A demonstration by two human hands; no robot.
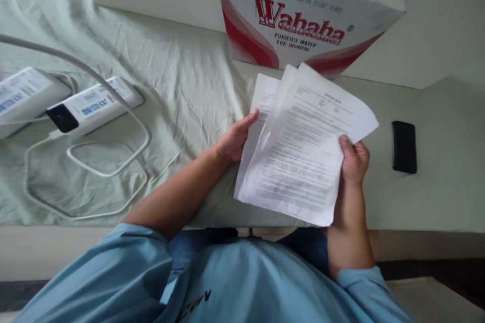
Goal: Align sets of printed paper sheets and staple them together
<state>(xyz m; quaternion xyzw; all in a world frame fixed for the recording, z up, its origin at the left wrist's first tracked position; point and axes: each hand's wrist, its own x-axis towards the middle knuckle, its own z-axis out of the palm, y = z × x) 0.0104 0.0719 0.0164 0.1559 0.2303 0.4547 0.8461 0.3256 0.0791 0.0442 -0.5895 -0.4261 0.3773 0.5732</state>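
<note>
White printed paper sheets (303,146), fanned out, are pinched at both edges over the pale green table (435,197): left hand (237,139) grips one side, right hand (354,159) the other. Red-and-white cardboard box (303,10) sits right behind.

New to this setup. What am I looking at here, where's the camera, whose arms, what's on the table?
There is no machine here: a person works with two bare hands. The single picture comes from a camera worn on their head, looking forward and down, so the arms and blue shirt at the bottom are their own.

The left hand and the right hand hold a few printed sheets of paper, fanned apart, one hand on each side edge, thumbs on top.

On the cloth-covered table lie two white power strips with a black plug and looped white cables at the left. A Wahaha water carton stands behind the paper, and a black phone-like object lies at the right.
</note>
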